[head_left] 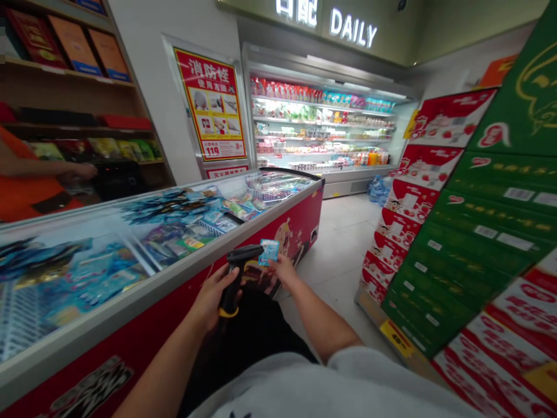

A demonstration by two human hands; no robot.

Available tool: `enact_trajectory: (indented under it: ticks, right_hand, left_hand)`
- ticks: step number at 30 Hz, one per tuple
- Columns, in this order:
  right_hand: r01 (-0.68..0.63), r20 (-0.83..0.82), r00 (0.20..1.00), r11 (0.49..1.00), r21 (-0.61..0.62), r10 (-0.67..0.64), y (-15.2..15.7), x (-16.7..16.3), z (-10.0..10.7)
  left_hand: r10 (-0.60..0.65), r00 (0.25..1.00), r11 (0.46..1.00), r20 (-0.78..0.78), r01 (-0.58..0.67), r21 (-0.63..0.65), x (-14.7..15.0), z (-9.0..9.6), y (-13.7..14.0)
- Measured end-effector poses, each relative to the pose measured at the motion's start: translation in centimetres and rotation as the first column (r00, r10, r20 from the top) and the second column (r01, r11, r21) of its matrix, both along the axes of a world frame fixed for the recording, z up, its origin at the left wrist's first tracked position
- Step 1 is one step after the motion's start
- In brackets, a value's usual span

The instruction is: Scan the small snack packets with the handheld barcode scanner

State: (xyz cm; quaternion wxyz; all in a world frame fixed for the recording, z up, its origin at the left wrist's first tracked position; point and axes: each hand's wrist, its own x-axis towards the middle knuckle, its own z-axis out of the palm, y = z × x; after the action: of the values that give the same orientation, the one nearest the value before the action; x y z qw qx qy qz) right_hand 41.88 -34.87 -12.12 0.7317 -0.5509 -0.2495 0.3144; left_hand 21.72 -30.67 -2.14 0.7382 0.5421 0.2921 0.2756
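Wrapped round the grip of a black barcode scanner [244, 252] with yellow trim is my left hand [217, 290]. The scanner's head points right, toward a small light-blue printed packet [270, 251]. My right hand [284, 270] pinches that packet by its lower edge and holds it up just beyond the scanner's front. A narrow gap seems to lie between the two. Both hands are above my lap, beside the red side of a chest freezer [300, 223]. Part of my left fingers is hidden behind the scanner's handle.
Packaged goods lie under the freezer's glass lid [108, 232]. On the right rise stacked green cartons [478, 232] and red-and-white cartons [413, 197]. A lit refrigerated shelf [322, 133] stands at the back. Another person's orange-clad arm [26, 174] shows at the far left.
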Motion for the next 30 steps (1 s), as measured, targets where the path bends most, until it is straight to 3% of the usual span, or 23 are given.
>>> enact_trajectory:
  ticks: [11,23,30]
  right_hand:
    - [0.055,-0.011,0.998,0.998,-0.005,-0.055,-1.2,0.4,-0.7]
    - [0.028,0.022,0.999,0.999,-0.02,-0.028,-0.1,0.1,-1.2]
    - [0.006,0.003,1.0,1.0,0.002,-0.006,0.4,-0.9,-0.5]
  left_hand:
    - [0.063,0.997,0.998,0.035,-0.063,-0.004,1.0,0.0,-0.3]
    - [0.061,0.997,0.998,0.04,-0.059,-0.033,-0.2,-0.3,0.0]
    - [0.083,0.996,0.993,0.04,-0.079,-0.088,-0.8,-0.2,0.2]
